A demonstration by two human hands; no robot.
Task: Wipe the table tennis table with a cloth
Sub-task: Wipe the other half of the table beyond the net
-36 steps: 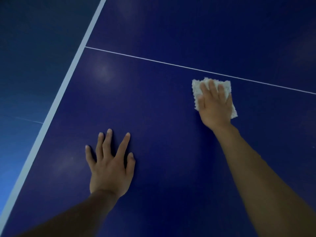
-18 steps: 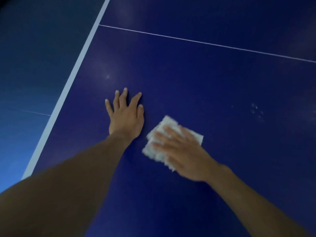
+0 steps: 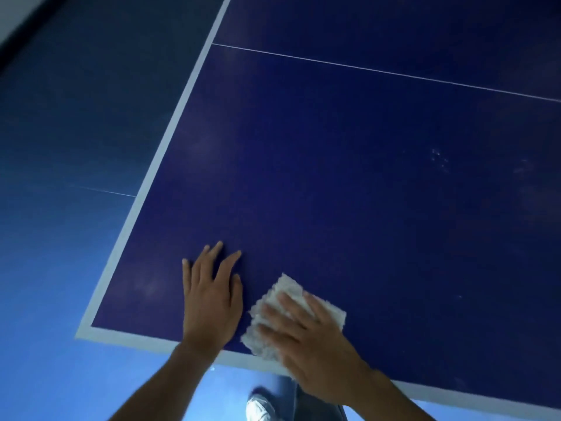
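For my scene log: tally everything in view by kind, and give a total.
Hands: 2 (left hand, right hand)
Cloth: 1
Table: 1
Shoe: 1
Total: 5

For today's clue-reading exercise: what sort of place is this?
Probably a sports hall or games room: a blue table tennis table with white edge lines and a thin centre line, standing on smooth blue flooring.
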